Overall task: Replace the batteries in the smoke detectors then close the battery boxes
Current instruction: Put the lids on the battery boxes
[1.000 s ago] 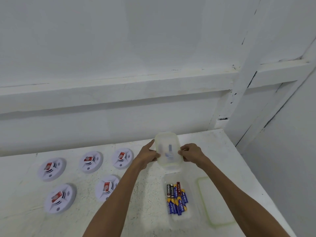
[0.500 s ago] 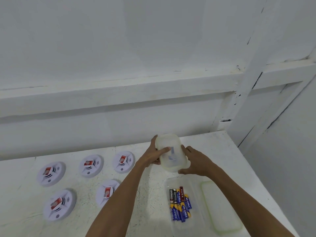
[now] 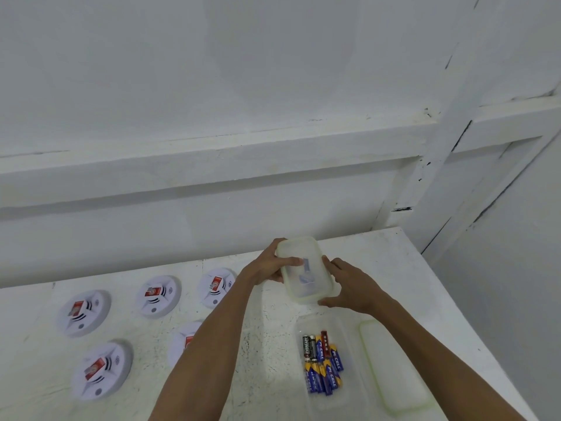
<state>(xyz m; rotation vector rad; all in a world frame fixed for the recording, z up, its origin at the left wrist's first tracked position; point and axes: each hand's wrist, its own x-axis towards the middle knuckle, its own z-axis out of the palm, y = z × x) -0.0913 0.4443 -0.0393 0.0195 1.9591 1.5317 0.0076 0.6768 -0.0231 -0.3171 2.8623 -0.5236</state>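
Both hands hold a translucent lidded plastic box [image 3: 304,270] just above the white table, with a few blue batteries faintly visible inside. My left hand [image 3: 267,267] grips its left side, thumb across the lid. My right hand [image 3: 353,288] grips its right and near edge. Below it an open clear box [image 3: 346,323] holds several blue, black and red batteries [image 3: 322,361]. Several round white smoke detectors lie at the left, each with a red label: one [image 3: 84,311], another [image 3: 158,294], a third [image 3: 216,287], a nearer one [image 3: 101,369], and one [image 3: 185,341] partly hidden by my left forearm.
A loose translucent lid [image 3: 394,366] with a greenish rim lies right of the open box, close to the table's right edge [image 3: 461,317]. A white wall with a ledge [image 3: 212,156] runs behind the table, and a white post [image 3: 437,165] stands at the back right corner.
The lidded box has tilted and turned in my hands. My left thumb moved onto the lid and my right hand slid round to the box's near right corner.
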